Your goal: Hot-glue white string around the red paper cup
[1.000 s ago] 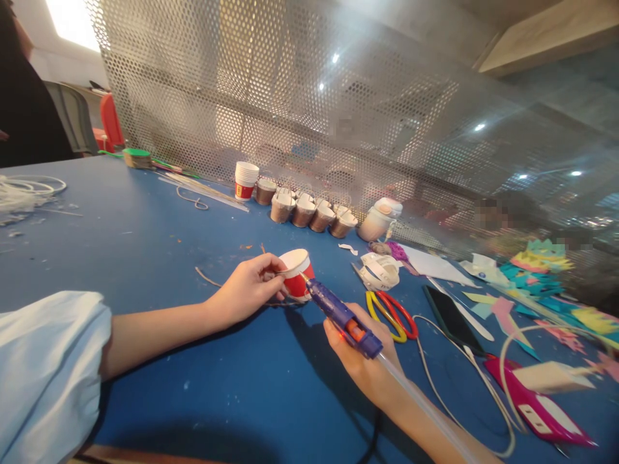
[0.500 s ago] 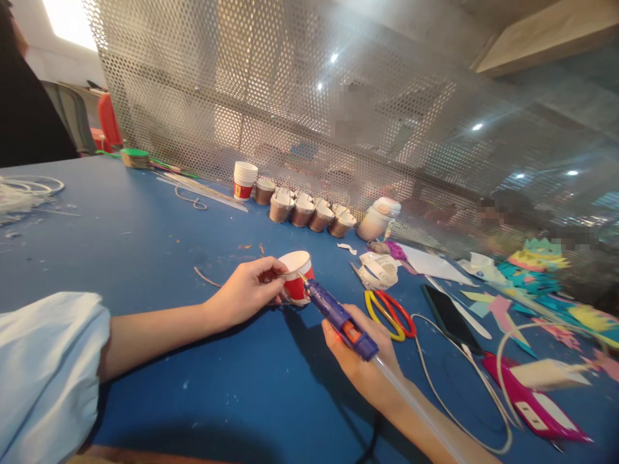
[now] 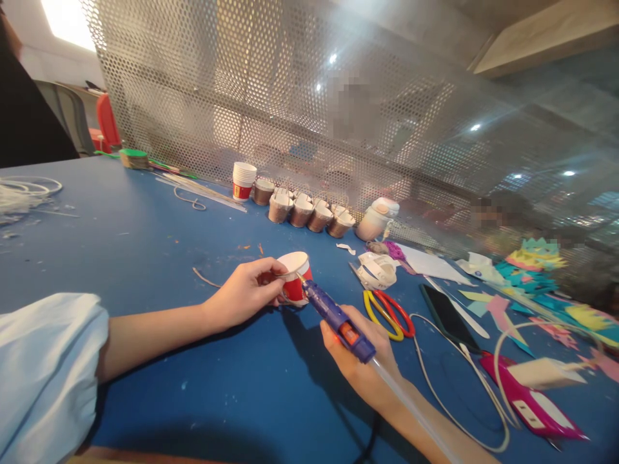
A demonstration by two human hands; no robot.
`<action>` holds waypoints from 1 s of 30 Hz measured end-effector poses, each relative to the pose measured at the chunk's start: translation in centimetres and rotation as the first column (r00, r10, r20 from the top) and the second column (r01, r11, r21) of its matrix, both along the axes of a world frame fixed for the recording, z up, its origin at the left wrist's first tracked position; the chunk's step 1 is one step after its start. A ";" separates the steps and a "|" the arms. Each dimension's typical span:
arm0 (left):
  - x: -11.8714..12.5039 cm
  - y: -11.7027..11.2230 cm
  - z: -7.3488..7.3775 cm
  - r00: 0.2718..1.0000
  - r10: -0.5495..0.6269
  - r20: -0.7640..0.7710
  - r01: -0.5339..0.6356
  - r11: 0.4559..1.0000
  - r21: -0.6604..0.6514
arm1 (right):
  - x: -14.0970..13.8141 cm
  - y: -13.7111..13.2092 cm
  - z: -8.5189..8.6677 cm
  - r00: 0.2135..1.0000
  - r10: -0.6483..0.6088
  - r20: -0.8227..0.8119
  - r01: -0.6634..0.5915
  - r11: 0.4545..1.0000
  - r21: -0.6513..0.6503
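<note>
The left hand [image 3: 246, 290] grasps a red-and-white paper cup [image 3: 296, 293], center of frame; the right hand [image 3: 362, 378], lower right of center, clasps a blue glue gun [image 3: 331, 312], tip near the cup's rim.

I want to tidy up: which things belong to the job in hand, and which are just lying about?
In the job, it seems: cup at the left hand; glue gun in the right hand; probably the cord.
Likely just lying about: phone, bottle, paper scraps.
</note>
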State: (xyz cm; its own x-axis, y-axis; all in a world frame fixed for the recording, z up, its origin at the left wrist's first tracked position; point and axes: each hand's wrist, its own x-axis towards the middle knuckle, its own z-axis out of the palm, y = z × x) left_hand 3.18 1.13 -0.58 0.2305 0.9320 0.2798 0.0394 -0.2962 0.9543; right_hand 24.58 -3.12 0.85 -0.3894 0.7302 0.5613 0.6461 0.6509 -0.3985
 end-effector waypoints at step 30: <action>-0.1 -0.2 0.9 1.000 -0.021 0.021 0.022 0.997 -0.073 | 0.5 0.3 0.2 0.994 0.018 -0.112 -0.031 0.992 -0.121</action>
